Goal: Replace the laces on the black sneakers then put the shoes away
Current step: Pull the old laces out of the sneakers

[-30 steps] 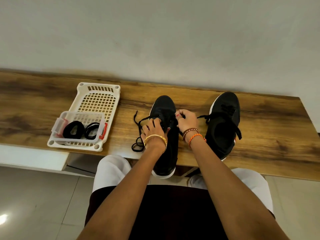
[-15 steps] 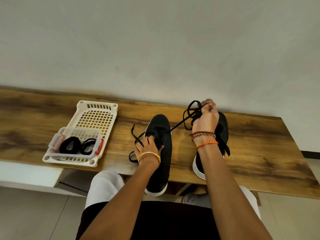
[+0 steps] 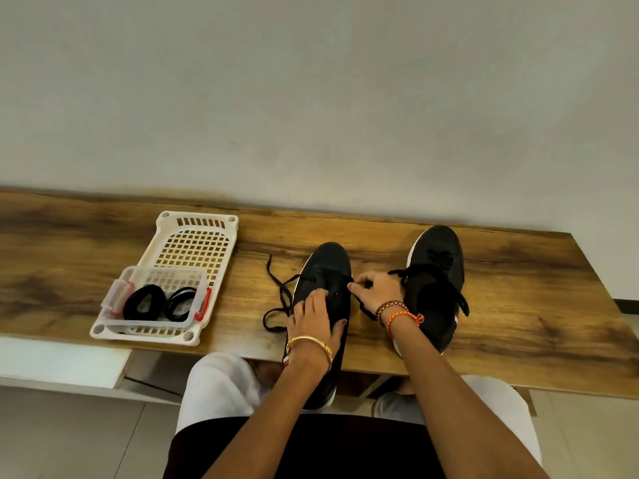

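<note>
Two black sneakers stand on a wooden bench [image 3: 518, 288]. The left sneaker [image 3: 325, 267] lies in front of me, its heel past the bench's front edge. My left hand [image 3: 313, 319] rests on its tongue, fingers spread over the eyelets. My right hand [image 3: 371, 292] pinches the black lace at the shoe's right eyelets. The loose lace end [image 3: 276, 299] trails on the bench left of the shoe. The right sneaker [image 3: 435, 281] stands further right, laced, with its lace ends hanging loose.
A white perforated tray [image 3: 197, 243] lies at the left of the bench. On its near end sits a small clear box [image 3: 155, 299] holding two coiled black laces. A plain wall runs behind the bench. My knees are under its front edge.
My right hand, which had pulled a length of lace up and to the right, has come back down to the left sneaker's eyelets. My left hand stays on the shoe.
</note>
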